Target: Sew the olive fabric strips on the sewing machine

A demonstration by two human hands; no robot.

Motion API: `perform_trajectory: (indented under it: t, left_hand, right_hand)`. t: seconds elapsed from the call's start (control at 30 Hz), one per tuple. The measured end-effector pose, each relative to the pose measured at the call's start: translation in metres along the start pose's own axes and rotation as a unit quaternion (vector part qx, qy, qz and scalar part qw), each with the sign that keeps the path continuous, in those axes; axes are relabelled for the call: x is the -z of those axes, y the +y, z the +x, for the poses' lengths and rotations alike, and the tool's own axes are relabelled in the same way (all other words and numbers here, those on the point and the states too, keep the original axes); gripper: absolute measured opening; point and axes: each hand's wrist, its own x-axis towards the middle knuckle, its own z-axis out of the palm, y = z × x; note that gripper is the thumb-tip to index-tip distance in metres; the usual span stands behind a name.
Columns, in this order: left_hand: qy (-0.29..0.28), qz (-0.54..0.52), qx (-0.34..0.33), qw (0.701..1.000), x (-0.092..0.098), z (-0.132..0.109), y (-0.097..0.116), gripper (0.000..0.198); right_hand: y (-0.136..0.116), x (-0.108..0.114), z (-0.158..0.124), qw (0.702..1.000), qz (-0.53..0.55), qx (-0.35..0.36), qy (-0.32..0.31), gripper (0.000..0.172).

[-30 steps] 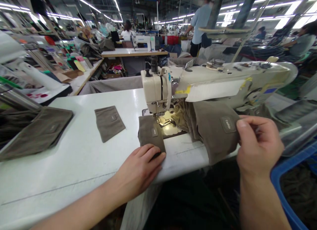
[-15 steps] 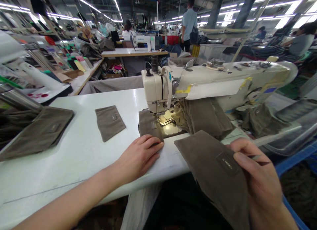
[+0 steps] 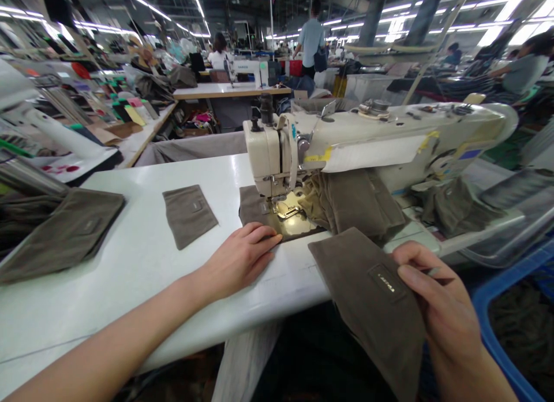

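Note:
My left hand [image 3: 246,253] lies palm down at the front of the sewing machine [image 3: 270,159], its fingers stretched flat over the near edge of a brown fabric piece [image 3: 251,204]. That piece has a small label and sits under the needle, by the shiny metal plate [image 3: 303,222]. At the table's front edge my right hand [image 3: 441,292] pinches a brown pocket piece [image 3: 367,292] with a stitched label in metallic lettering. A thin metal tip pokes out between the right fingers; its tool is mostly hidden.
Another labelled fabric piece [image 3: 189,216] lies flat left of the machine. A brown stack [image 3: 86,229] rests further left. Bunched brown fabric [image 3: 357,208] fills the space under the machine arm. A blue crate [image 3: 487,312] stands at right. People work and walk behind.
The fabric under the needle has slid a little away from me, with my left hand moving along. My right hand has shifted slightly left with the pocket piece. A person in the background has moved.

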Motion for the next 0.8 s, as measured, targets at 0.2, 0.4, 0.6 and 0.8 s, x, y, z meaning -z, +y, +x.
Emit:
perform_trajectory:
  t: [0.2, 0.4, 0.6, 0.8]
  left_hand:
    - [0.004, 0.005, 0.0, 1.0, 0.001, 0.004, -0.009, 0.036]
    - [-0.006, 0.021, 0.0, 1.0, 0.001, 0.01, -0.018, 0.037]
    - [0.006, 0.029, 0.005, 1.0, -0.001, 0.017, -0.027, 0.036]
    - [0.006, 0.041, 0.0, 0.999, -0.001, 0.021, -0.036, 0.037]
  right_hand:
    - [-0.001, -0.003, 0.002, 1.0, 0.001, 0.0, 0.006, 0.022]
    - [-0.004, -0.004, 0.003, 1.0, 0.001, -0.008, 0.012, 0.024]
    - [-0.003, -0.005, 0.005, 1.0, 0.01, -0.014, 0.01, 0.024]
    - [-0.001, -0.002, 0.004, 1.0, 0.018, -0.02, 0.01, 0.024]
